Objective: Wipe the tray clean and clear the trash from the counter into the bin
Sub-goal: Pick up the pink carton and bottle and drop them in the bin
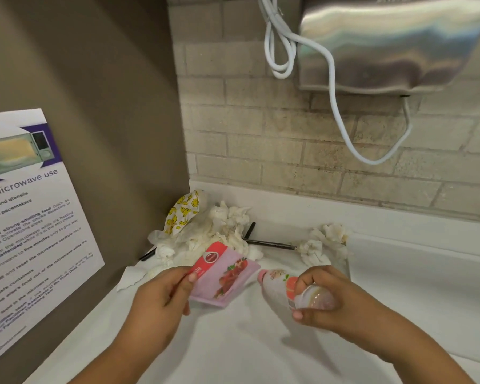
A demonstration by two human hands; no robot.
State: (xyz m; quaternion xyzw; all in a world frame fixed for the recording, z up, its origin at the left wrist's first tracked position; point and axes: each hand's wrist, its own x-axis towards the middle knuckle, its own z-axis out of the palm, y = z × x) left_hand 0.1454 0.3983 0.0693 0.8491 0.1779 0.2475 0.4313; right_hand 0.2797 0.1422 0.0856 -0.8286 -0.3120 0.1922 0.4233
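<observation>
A pink packet (224,276) is pinched in the left grip (159,300); a small bottle (278,286) is enclosed by the right grip (342,304). The tissue heap (212,234) is located beyond, far left on the counter (247,345), nearer the left grip.

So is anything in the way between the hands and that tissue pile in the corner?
Nothing on the counter blocks the tissue pile. But both hands are full: the left hand pinches a pink packet, the right hand grips a small bottle. The bin is not in view.
</observation>
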